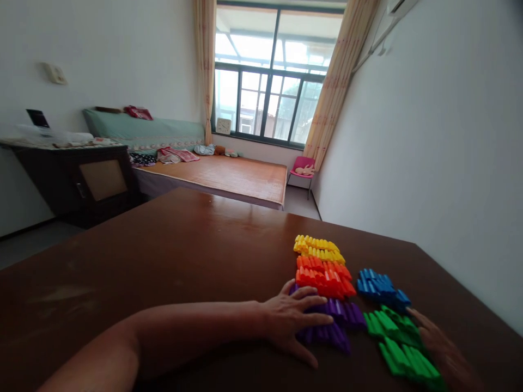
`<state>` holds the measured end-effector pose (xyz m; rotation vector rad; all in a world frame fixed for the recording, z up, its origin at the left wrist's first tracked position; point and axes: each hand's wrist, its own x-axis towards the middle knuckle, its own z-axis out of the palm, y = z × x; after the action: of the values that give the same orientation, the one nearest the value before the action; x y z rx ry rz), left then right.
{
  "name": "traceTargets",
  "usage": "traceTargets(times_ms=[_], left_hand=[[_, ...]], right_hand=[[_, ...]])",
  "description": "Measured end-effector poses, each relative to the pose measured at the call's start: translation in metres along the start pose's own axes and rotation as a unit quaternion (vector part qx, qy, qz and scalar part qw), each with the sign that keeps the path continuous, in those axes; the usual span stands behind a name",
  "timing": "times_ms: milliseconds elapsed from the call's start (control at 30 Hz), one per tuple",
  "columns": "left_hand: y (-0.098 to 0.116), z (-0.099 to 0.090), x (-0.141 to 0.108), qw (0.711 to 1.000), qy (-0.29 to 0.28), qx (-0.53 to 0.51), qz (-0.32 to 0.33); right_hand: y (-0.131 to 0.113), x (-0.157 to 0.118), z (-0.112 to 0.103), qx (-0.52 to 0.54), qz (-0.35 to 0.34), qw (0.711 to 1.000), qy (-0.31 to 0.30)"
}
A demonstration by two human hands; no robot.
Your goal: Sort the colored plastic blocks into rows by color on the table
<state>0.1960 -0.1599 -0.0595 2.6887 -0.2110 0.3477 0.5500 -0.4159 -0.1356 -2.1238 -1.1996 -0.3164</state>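
My left hand (292, 318) lies with its fingers spread over the left part of the purple plastic pieces (339, 310), small tube-like shapes lined up in rows. Beyond them sit rows of orange pieces (324, 275), and past those, yellow ones (318, 247). At the lower right, my right hand (435, 340) is beside the green pieces (404, 340). One finger stretches toward the near end of the blue pieces (379, 286); whether it touches them is hard to tell. The rest of this hand is blurred and partly hidden.
All the pieces rest on a dark brown table (196, 245), toward its right side. A white wall (461, 136) runs along the right. Past the table are a bed (232, 177), a pink chair (303, 166) and a window. A dark cabinet (102, 179) stands at the left.
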Motion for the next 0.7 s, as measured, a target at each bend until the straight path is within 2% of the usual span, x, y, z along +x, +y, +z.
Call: traceTargets(times_ms=[100,233,367,567,700], left_hand=[[0.001,0.001,0.003,1.0,0.005,0.003,0.007],[-0.004,-0.007,-0.009,1.0,0.013,0.012,0.015],[-0.008,-0.015,-0.033,1.0,0.013,0.013,0.008],[-0.011,-0.029,-0.079,0.999,0.026,0.011,-0.033],[-0.013,-0.044,-0.109,0.997,0.012,0.004,-0.078]], right_hand=[[-0.03,-0.002,0.008,0.004,-0.017,0.997,-0.076],[-0.068,0.001,0.021,0.002,-0.07,0.991,-0.111],[-0.104,0.007,0.033,0.013,-0.104,0.986,-0.133],[-0.16,0.008,0.052,0.029,-0.14,0.982,-0.128],[-0.195,0.008,0.07,0.044,-0.17,0.975,-0.133]])
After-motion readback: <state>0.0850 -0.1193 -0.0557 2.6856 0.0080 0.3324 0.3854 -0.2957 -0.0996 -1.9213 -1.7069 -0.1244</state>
